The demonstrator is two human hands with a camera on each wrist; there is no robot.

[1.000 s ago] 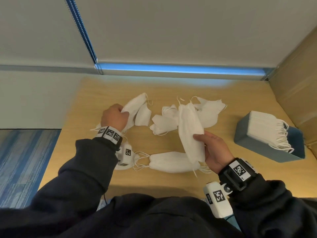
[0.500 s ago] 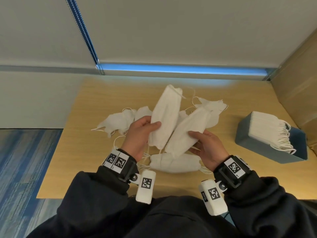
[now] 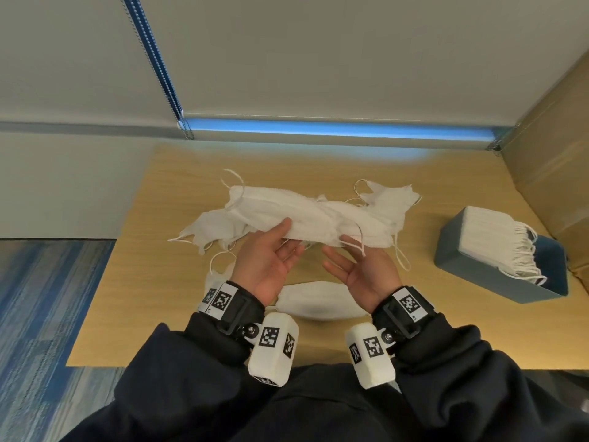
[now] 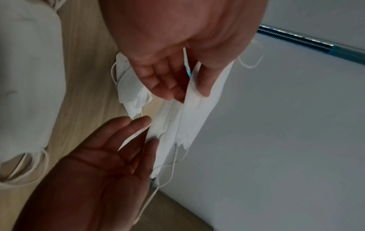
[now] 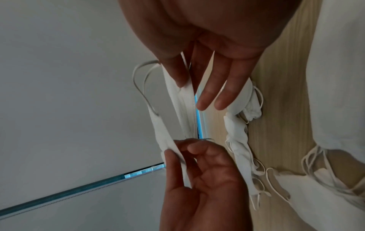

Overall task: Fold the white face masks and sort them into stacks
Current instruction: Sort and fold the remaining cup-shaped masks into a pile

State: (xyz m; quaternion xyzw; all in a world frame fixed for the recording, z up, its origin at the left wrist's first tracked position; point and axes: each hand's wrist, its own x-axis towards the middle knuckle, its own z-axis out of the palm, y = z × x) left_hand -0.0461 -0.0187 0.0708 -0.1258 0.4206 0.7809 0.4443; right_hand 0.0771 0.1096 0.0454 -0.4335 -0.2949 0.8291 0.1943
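Two folded white masks [image 3: 312,218] lie together, lengthwise, held level above the table. My left hand [image 3: 280,237], palm up, pinches their left half between thumb and fingers [image 4: 205,87]. My right hand [image 3: 350,250], also palm up, holds their right end between thumb and fingers [image 5: 175,76]. In the wrist views the held masks [image 4: 187,121] [image 5: 177,109] hang edge-on between both hands. One folded mask [image 3: 318,303] lies flat on the table below my wrists. Loose unfolded masks [image 3: 207,228] lie behind, with more at the right [image 3: 389,202].
A blue-grey box [image 3: 497,282] at the right holds a stack of folded masks [image 3: 490,237]. A cardboard box [image 3: 554,154] stands at the far right. Another mask [image 3: 216,275] peeks out beside my left wrist. The wooden table [image 3: 153,298] ends at the left above blue carpet.
Each hand held its own mask slanting upward; now the two masks are brought together and turned level, and both palms face up.
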